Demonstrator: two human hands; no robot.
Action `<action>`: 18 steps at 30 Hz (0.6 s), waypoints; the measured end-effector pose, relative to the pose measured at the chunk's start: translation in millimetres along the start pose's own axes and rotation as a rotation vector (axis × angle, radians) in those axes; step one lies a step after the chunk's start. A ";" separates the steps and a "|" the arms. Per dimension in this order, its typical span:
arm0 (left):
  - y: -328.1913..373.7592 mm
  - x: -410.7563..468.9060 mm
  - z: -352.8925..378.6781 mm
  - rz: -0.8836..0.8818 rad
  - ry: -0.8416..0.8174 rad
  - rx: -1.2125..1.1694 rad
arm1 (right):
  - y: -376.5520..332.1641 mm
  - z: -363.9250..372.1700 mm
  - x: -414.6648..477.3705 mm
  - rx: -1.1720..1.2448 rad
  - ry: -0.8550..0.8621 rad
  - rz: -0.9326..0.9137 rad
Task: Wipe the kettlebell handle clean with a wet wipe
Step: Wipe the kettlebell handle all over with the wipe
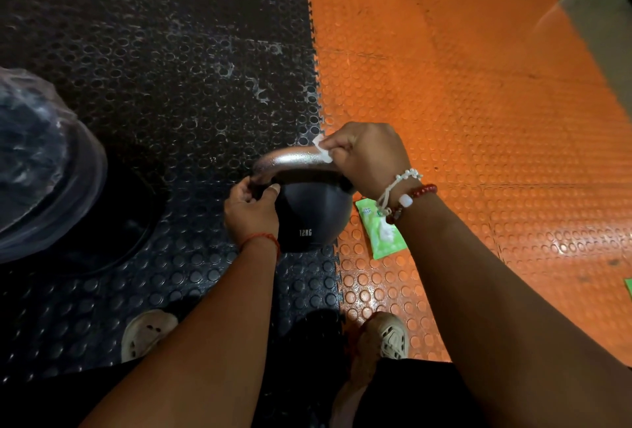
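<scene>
On floor, kettlebell at center. Right hand clamps wipe on handle at its 2 o'clock end; left hand grips the 9 o'clock end; pack lies at kettlebell's 3 o'clock.

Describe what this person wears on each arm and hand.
Both forearms are bare: no sleeves, no gloves. The wrist of the left hand carries a thin red thread bracelet. The wrist of the right hand carries two: a white knotted cord bracelet and a dark red bead bracelet with one white bead.
</scene>
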State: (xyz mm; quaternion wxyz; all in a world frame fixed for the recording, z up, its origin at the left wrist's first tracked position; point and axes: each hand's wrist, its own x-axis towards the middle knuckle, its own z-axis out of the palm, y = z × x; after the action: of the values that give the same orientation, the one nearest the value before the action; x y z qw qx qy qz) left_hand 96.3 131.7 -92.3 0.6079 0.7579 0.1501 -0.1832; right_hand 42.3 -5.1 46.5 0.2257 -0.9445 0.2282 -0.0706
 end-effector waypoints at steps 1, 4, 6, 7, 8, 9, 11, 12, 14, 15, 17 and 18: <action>0.1 -0.1 -0.3 0.002 -0.002 0.004 | -3.0 1.2 1.8 -0.002 0.005 -0.004; 1.2 -0.3 -0.9 0.003 0.004 0.000 | -10.7 8.9 -3.6 -0.041 0.023 -0.137; 3.3 -1.7 -0.7 -0.004 0.007 -0.018 | -5.6 9.5 -7.3 -0.045 0.036 -0.149; 3.7 -1.9 -0.6 -0.007 0.004 -0.022 | -2.9 8.7 -6.0 -0.042 0.038 -0.120; 3.7 -1.7 -0.7 -0.009 0.001 -0.025 | -2.0 7.8 -3.0 -0.041 0.034 -0.090; 3.9 -2.0 -0.8 -0.013 -0.002 -0.025 | -2.7 7.8 -0.2 -0.046 0.027 -0.072; 4.4 -2.7 -1.3 -0.015 -0.005 -0.018 | -7.8 10.7 -1.8 -0.064 0.043 -0.084; 4.5 -3.0 -1.6 -0.017 -0.001 -0.013 | -8.6 13.0 -5.9 -0.070 0.068 -0.110; 5.5 -3.9 -2.3 -0.017 0.005 -0.011 | -3.8 13.9 -14.6 -0.055 0.127 -0.145; 5.8 -4.3 -2.3 -0.017 0.006 -0.006 | -0.3 12.9 -15.8 -0.048 0.137 -0.129; 5.1 -3.3 -1.8 -0.015 0.006 0.004 | 0.7 10.9 -11.6 -0.049 0.133 -0.076; 4.9 -2.8 -1.5 -0.015 0.004 0.007 | -1.8 11.3 -10.0 -0.054 0.132 -0.067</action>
State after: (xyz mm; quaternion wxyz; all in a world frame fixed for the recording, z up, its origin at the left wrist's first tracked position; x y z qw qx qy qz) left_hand 96.2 132.1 -86.4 0.6037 0.7591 0.1565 -0.1869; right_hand 36.9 5.4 37.0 0.1823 -0.9506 0.2127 -0.1341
